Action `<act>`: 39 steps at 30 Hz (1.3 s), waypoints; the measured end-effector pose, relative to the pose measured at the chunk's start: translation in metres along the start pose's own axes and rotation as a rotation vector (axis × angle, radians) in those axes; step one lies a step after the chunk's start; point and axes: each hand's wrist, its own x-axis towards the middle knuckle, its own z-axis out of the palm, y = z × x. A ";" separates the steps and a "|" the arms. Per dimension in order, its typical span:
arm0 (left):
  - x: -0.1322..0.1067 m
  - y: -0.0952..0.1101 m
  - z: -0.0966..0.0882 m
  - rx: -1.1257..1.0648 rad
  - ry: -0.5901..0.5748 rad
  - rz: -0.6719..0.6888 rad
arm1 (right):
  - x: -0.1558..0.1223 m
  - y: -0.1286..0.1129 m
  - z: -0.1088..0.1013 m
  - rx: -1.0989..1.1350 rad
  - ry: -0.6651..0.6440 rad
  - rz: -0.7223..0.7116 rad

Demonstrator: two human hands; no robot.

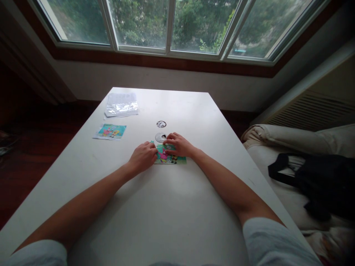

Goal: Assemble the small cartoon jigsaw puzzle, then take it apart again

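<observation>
The puzzle [169, 156], a small, brightly printed cartoon jigsaw, lies flat on the white table [177, 207] near its middle, slightly toward the far half. The left hand [143, 157] rests at the puzzle's left edge with the fingers curled down and narrow; whether they grip a loose piece cannot be told, since the knuckles hide the fingertips. The right hand [179, 144] lies palm-down over the far right part of the puzzle with the fingers spread flat, pressing on the surface rather than holding anything. Judged from its look, the puzzle is thin card: light, fairly stiff piece by piece, but loose at the joints, so the assembled sheet is likely to buckle or come apart if lifted by one edge. The smooth tabletop probably lets it slide easily. The safer handling is flat pressure from above with fingertips, and single pieces pinched at their edges; the whole sheet is better pushed along the table than picked up. Just beyond the right hand sits a round cap [160, 137], with a round hole [161, 124] in the table farther off. At the far left lie a printed picture card [110, 131] and a crinkled clear plastic wrapper [121, 105]. A black bag [321, 184] rests on the seat to the right.
</observation>
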 end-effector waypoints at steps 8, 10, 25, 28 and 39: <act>0.004 -0.014 -0.004 -0.147 -0.031 0.021 | 0.000 0.001 0.002 -0.012 0.003 0.003; 0.005 -0.024 -0.006 -0.218 -0.016 0.021 | 0.000 0.001 0.002 -0.010 -0.003 0.005; -0.004 -0.098 -0.034 -0.249 -0.303 -0.086 | 0.000 0.001 0.001 0.021 0.008 -0.014; -0.005 -0.096 -0.037 -0.288 -0.352 -0.030 | 0.000 0.001 -0.001 0.031 0.008 -0.009; 0.002 -0.084 -0.014 -0.304 -0.150 0.021 | -0.001 0.007 0.000 0.069 0.023 0.014</act>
